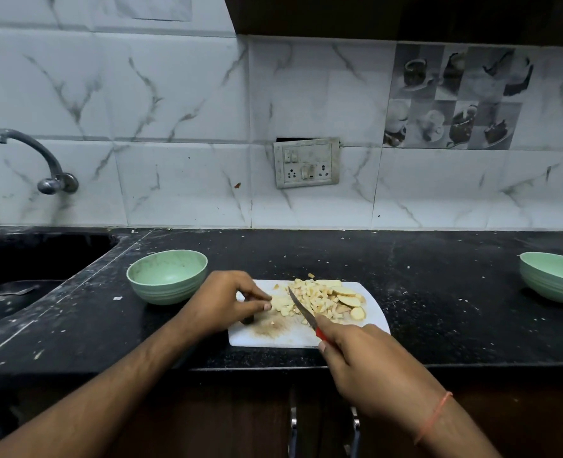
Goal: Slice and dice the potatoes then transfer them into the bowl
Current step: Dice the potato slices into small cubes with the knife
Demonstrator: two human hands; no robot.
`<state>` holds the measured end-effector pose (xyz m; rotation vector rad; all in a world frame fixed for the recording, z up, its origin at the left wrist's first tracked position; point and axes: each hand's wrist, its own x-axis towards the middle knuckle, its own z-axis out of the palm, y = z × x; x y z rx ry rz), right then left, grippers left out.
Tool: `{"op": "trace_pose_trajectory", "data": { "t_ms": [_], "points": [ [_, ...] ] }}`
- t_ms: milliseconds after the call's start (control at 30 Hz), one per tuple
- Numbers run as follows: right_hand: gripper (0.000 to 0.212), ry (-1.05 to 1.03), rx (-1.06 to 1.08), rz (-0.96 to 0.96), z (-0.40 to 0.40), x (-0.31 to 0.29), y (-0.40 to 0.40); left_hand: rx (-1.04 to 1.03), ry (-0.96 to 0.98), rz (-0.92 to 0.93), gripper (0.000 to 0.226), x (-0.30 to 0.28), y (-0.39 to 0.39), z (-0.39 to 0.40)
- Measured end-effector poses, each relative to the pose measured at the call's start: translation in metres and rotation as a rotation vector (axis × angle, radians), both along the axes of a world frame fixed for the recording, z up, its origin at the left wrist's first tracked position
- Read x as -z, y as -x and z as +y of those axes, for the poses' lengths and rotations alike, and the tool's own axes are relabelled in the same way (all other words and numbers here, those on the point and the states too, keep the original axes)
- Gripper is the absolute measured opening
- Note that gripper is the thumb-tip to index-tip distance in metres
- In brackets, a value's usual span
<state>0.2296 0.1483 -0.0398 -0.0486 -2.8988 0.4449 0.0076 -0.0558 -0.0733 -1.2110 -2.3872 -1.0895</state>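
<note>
Currently the dicing step is in hand; nothing has gone into a bowl yet, as far as the near one shows.

Left to right. Tap (32, 157) over the sink (25, 259), one of each. Green bowl (167, 276) just beside the left end of the cutting board (290, 335), looks empty. Left hand (227, 302) rests on the board's left end, fingertips (267, 305) curled and pinching a small stack of potato strips (281, 305) to steady it. A dark object sits under this hand; cannot tell what it is.

Knife (301, 309), one, red handle, blade angled down into the potato right beside those fingertips. Right hand (362, 368) wraps closed around the handle.

Diced potato (313, 297) lies heaped on the board's far middle, too many cubes to count. At its right edge, uncut round slices (349, 300): about four or five visible, some overlapped. Second green bowl (557, 279) well apart on the counter (438, 276), far right. Bowls: two. Boards: one.

Judgement: next cuts call for short downward strokes while the left fingertips back away from the blade; the slices at right remain to be diced before any transfer.
</note>
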Motion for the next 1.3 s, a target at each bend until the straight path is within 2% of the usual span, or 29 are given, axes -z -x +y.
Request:
{"op": "trace_pose_trajectory", "data": {
  "t_ms": [67, 200, 367, 433, 500, 633, 700, 767, 900, 1067, 1300],
  "points": [
    [0.045, 0.011, -0.018, 0.016, -0.009, 0.006, 0.003, -0.041, 0.023, -0.041, 0.014, 0.013, -0.008, -0.008],
    [0.052, 0.038, -0.004, 0.055, -0.026, 0.017, 0.010, -0.130, -0.049, -0.101, 0.016, 0.025, -0.014, -0.010],
    [0.052, 0.013, 0.020, 0.106, -0.035, 0.022, 0.014, -0.136, 0.005, -0.164, 0.015, 0.026, -0.013, -0.010],
    [0.054, 0.028, 0.047, 0.147, -0.038, 0.022, 0.014, -0.132, 0.015, -0.178, 0.021, 0.027, -0.013, -0.010],
    [0.056, 0.033, 0.075, 0.196, -0.042, 0.024, 0.014, -0.135, 0.012, -0.213, 0.026, 0.027, -0.013, -0.011],
    [0.060, 0.004, 0.144, 0.269, -0.049, 0.030, 0.014, -0.128, -0.045, -0.326, 0.023, 0.026, -0.012, -0.012],
    [0.060, -0.029, 0.143, 0.227, -0.050, 0.035, 0.016, -0.106, -0.108, -0.402, 0.023, 0.025, -0.014, -0.012],
    [0.058, -0.055, 0.097, 0.105, -0.049, 0.038, 0.019, -0.089, -0.148, -0.467, 0.025, 0.023, -0.015, -0.012],
    [0.055, -0.141, 0.077, -0.016, -0.044, 0.033, 0.025, -0.081, -0.169, -0.525, 0.029, 0.021, -0.015, -0.013],
    [0.055, -0.161, 0.074, -0.011, -0.045, 0.034, 0.024, -0.068, -0.139, -0.524, 0.030, 0.021, -0.014, -0.016],
    [0.056, -0.045, 0.140, 0.124, -0.046, 0.034, 0.021, -0.096, -0.120, -0.475, 0.029, 0.023, -0.012, -0.015]
  ]
}}
